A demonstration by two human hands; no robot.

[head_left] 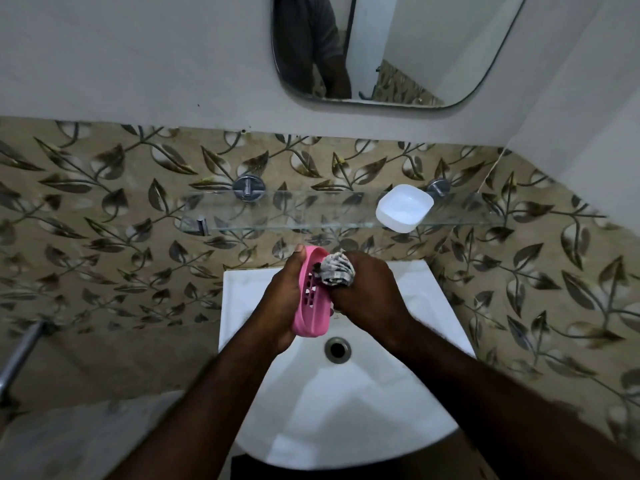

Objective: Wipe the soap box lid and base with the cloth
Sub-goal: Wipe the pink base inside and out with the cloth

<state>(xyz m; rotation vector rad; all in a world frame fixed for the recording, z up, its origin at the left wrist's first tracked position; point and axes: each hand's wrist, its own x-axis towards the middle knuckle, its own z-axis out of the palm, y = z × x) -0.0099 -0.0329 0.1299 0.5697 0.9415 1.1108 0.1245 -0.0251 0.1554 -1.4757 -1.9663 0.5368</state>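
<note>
**Dim room, soft light**

Light is soft and dim overall. The white sink (346, 410) shows a pale sheen; the near forearms (214, 403) fall into dark, blurred shadow. Wide-angle bending curves the tiles (104, 237) and shelf (294, 209) toward the edges. The far wall is fairly sharp.

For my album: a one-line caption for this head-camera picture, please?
Over the sink, the left hand holds the pink soap box piece while the right hand presses a cloth into it.
</note>
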